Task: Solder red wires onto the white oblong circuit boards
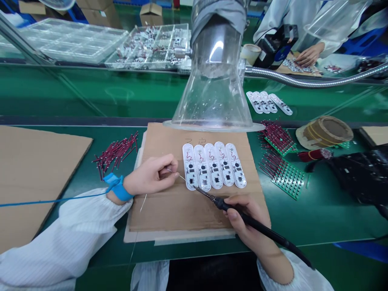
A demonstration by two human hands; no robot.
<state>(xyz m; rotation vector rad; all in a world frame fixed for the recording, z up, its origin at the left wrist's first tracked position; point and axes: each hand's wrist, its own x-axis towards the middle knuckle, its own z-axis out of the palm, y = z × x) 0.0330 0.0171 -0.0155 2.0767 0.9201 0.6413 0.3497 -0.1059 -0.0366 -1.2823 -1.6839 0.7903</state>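
My left hand [153,176] pinches a thin solder wire [178,176] whose end points at the leftmost of several white oblong circuit boards [214,165] lined up on a cardboard sheet [182,206]. My right hand [247,220] grips a black soldering iron [257,226]. Its tip [197,188] touches the lower end of the leftmost board. A blue wrist strap [117,186] with a blue cord circles my left wrist.
A clear fume hood [214,85] hangs over the boards. Red wire pieces [117,151] lie left, green panels with red wires [283,173] right, several more white boards [269,102] behind. Parts trays [151,44] sit at the back. Another person's hand [309,55] works far right.
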